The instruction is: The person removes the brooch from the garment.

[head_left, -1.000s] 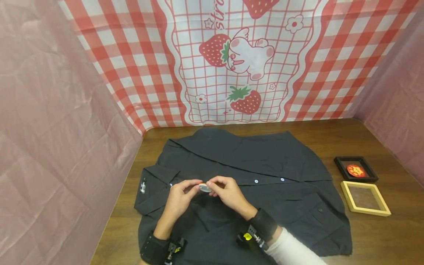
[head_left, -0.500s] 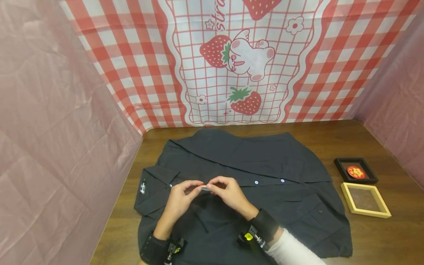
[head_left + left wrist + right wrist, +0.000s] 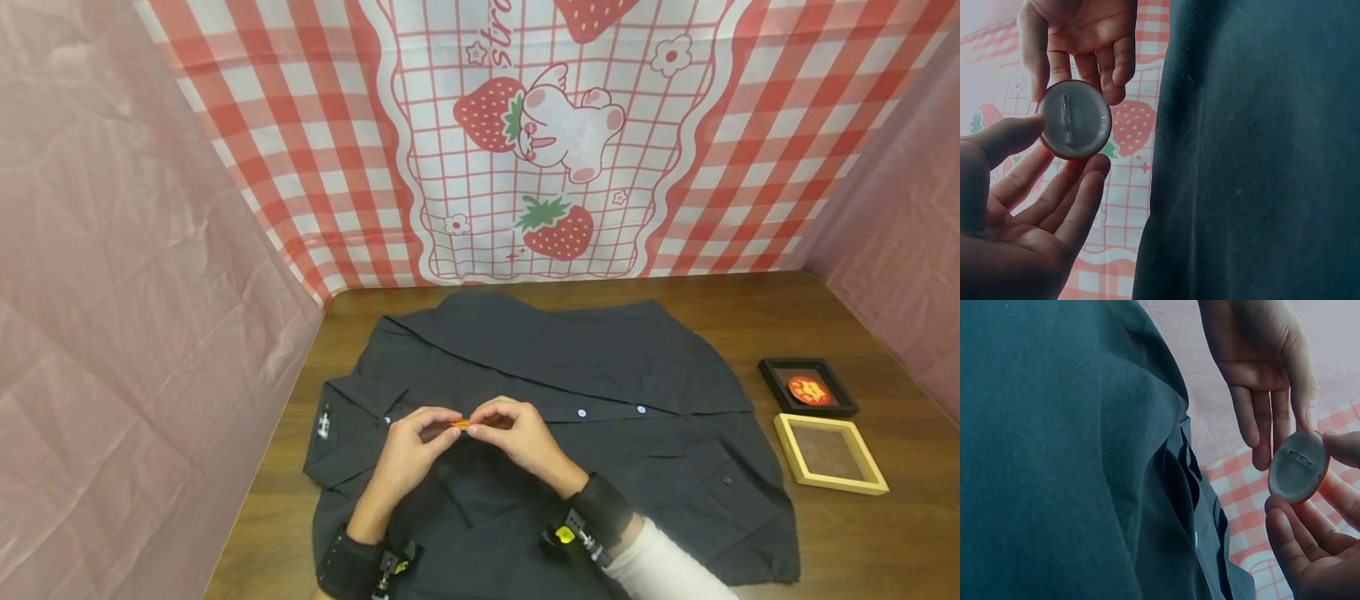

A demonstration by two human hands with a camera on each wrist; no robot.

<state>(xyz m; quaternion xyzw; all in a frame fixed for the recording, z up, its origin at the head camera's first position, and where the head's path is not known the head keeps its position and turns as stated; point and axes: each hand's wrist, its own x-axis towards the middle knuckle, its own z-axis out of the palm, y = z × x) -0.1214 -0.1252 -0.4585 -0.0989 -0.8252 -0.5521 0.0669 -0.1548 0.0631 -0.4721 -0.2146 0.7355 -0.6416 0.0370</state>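
Note:
A round pin-back button badge is held above the shirt between both hands, nearly edge-on in the head view with its orange side showing. My left hand pinches its left edge between thumb and fingers. At the opposite edge, my right hand pinches it the same way. The left wrist view shows the badge's silver back with a thin pin across it; the right wrist view shows that back too. Beneath the hands, a dark grey collared shirt lies spread on the wooden table.
At the right of the table, a black square frame holds a red-and-yellow round badge. Just in front of it lies a pale yellow frame. Checked strawberry cloth hangs behind, and pink cloth stands on the left.
The badge has tilted between my fingers: its silver back faced the head camera earlier, and now its orange side shows nearly edge-on. Both hands stay in about the same place.

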